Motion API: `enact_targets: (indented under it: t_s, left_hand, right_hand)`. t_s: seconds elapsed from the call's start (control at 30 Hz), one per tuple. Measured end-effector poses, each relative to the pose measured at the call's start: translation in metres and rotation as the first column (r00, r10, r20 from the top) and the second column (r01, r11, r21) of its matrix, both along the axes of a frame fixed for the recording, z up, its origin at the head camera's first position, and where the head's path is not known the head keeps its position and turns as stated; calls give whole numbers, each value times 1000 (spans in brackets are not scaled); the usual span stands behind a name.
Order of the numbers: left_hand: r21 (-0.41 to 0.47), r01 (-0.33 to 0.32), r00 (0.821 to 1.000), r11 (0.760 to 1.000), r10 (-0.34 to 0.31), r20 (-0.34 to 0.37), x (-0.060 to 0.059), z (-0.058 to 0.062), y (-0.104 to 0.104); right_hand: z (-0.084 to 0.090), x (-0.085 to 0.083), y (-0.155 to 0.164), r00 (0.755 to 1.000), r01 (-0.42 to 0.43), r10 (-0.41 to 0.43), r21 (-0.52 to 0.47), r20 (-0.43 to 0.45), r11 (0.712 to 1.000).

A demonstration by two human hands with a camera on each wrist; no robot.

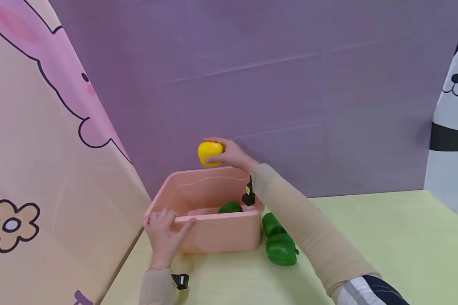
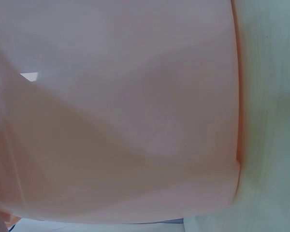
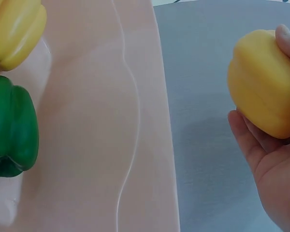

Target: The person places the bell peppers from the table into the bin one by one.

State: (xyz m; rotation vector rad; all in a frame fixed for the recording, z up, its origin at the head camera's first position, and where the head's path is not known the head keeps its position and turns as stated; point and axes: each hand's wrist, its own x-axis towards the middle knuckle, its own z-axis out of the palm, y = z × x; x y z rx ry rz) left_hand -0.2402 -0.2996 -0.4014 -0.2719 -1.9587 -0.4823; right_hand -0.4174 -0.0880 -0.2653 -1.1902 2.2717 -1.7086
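The right hand point(image 1: 233, 154) gripped a glossy, lobed yellow bell pepper point(image 1: 210, 152), thumb on one side and fingers on the other, holding it aloft above the far rim of a smooth, pink, rectangular bin point(image 1: 221, 237). The left hand point(image 1: 163, 233) clasped the bin at its near-left corner, fingers hooked over the rim and thumb against the outer front. Inside the bin lay a shiny dark-green bell pepper point(image 3: 14, 125) and a second, ribbed yellow bell pepper point(image 3: 17, 34). Just right of the bin, two plump green bell peppers point(image 1: 281, 250) sat on a pale yellow-green tabletop point(image 1: 374, 245). Behind the bin rose a creased purple backdrop point(image 1: 252, 84).
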Motion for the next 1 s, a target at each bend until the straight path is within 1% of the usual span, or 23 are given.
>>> enact_targets:
  t_s: [0.2,0.3,0.53,0.7,0.83,0.9,1.0]
  left_hand:
    - [-13,-4,1000,1000,4,-4,1,2,0]
    - [-9,-9,1000,1000,9,3,1,2,0]
    - [5,-2,1000,1000,2,10,2,1,1]
    - [6,2,1000,1000,-2,3,4,1,2]
    - [-4,-4,1000,1000,4,3,4,3,2]
    - [-9,-8,1000,1000,8,1,4,4,1]
    - [-9,-9,1000,1000,9,1,5,5,1]
  right_hand:
    - [-5,-2,-8,998,22,-20,46,-52,999]
    - [-7,-1,-12,997,16,-12,61,-76,998]
    - [-15,3,-19,998,-7,11,65,-60,998]
    - [-23,4,-22,997,-22,32,139,-77,990]
    - [-26,3,-24,996,-23,40,188,-83,982]
    - [-27,4,-24,997,-34,49,222,-65,975]
    - [-27,8,-24,997,-59,70,293,-27,954]
